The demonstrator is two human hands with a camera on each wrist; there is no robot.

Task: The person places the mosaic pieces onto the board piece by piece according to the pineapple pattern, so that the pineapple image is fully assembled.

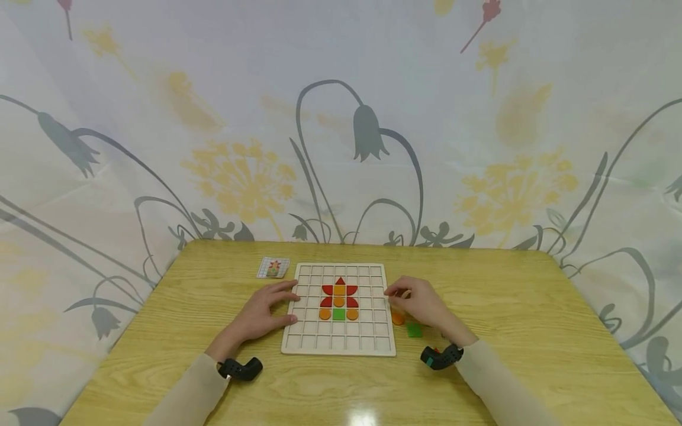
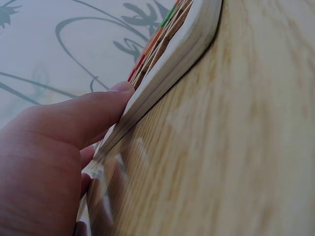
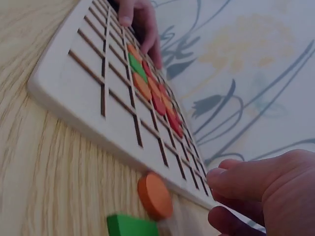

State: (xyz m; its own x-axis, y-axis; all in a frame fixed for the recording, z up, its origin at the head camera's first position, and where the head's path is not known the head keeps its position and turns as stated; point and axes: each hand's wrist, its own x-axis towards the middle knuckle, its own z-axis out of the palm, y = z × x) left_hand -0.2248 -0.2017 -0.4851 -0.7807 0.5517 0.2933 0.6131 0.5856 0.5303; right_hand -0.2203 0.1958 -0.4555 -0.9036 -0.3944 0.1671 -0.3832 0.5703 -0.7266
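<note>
A white wooden grid board [image 1: 309,345] lies flat mid-table. Red curved pieces, a red triangle [image 1: 340,281], an orange square [image 1: 339,290], orange discs [image 1: 352,315] and a green square [image 1: 338,315] form a figure on it. My left hand [image 1: 261,310] rests along the board's left edge, fingers spread; in the left wrist view the thumb [image 2: 98,110] touches its side. At the board's right edge is my right hand [image 1: 421,300], thumb and fingers bent with a gap between them. No piece shows between them in the right wrist view. Whether these fingertips touch the board is unclear.
Beside the right hand lie a loose orange disc [image 3: 155,195] and a green square tile [image 1: 414,330]. Small red bits [image 1: 437,350] show partly behind the right wrist camera. A pattern card [image 1: 273,267] lies at the board's upper left. A patterned backdrop stands behind the table.
</note>
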